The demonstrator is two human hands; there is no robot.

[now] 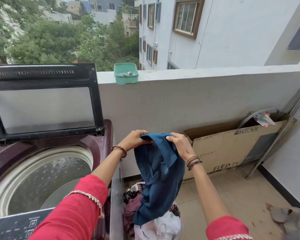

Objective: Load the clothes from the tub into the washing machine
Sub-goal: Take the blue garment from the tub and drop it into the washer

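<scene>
A dark blue garment hangs in the air, held up by its top edge. My left hand grips the left part of that edge and my right hand pinches the right part. Below it a pile of clothes, white, maroon and patterned, fills the tub, whose rim is hidden. To the left stands a maroon top-load washing machine with its dark lid raised. Its steel drum looks bare inside.
A grey balcony wall runs behind, with a green plastic basket on its ledge. A flat cardboard TV box leans against the wall at right, beside a metal stand. Worn slippers lie on the tiled floor.
</scene>
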